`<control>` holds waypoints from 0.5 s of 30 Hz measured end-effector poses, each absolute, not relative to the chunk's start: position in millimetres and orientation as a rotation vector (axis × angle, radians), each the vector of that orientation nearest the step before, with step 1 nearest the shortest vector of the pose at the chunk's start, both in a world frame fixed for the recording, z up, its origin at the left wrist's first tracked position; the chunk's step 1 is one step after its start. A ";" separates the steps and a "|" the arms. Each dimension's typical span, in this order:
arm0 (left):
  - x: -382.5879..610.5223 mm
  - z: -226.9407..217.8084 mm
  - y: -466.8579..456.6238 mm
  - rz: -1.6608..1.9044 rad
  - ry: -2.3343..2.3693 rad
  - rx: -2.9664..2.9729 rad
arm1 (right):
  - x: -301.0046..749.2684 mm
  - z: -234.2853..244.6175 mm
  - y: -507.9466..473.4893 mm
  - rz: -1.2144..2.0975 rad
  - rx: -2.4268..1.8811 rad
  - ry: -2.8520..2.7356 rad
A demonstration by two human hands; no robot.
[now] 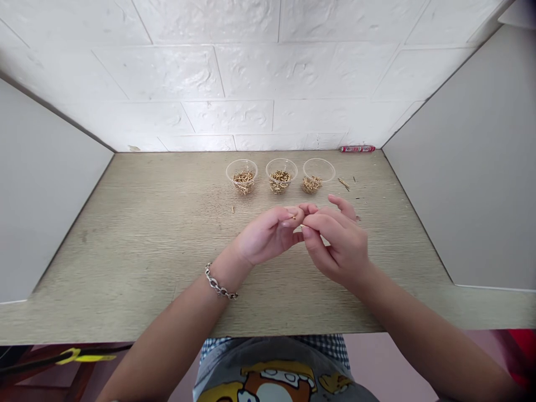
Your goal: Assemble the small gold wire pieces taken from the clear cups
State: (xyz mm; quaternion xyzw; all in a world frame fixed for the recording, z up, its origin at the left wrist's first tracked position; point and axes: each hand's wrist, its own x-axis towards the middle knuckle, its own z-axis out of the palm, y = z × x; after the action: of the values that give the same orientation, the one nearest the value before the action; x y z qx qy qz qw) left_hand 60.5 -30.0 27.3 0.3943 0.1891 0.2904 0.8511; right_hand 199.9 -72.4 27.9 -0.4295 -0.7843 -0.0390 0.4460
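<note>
My left hand (270, 231) is closed in a pinch, with the end of a small brass-coloured pin (293, 218) showing between thumb and forefinger. Close against it, my right hand (343, 243) pinches a tiny, pale, thin piece (302, 226), mostly hidden by the fingertips; its kind is not clear. Beyond the hands stand a left clear plastic cup (242, 162), a middle cup (282, 162) and a right cup (319, 161), each holding many small brass-coloured pins. One loose pin (233, 210) lies on the table in front of the left cup.
A few thin brass-coloured pieces (344, 184) lie right of the cups on the wooden table (146, 240). A red-wrapped tube (357, 149) rests against the white brick-patterned wall (247, 72). Grey panels close off the left side (46, 190) and right side (469, 167).
</note>
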 end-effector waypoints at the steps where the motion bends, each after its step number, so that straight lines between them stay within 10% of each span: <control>1: 60.4 27.2 -30.1 0.611 0.384 0.827 | 199.6 27.8 -72.4 -0.102 -1.064 -1.942; 15: 59.8 33.3 -28.7 0.644 0.469 0.913 | 200.8 23.7 -70.0 -0.215 -1.052 -1.967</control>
State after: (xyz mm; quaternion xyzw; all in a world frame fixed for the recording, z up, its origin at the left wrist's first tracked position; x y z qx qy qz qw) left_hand 59.8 -28.7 33.3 0.4291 0.2202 0.3028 0.8220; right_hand 200.8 -70.0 23.7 -0.4225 -0.7904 -0.0864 0.4351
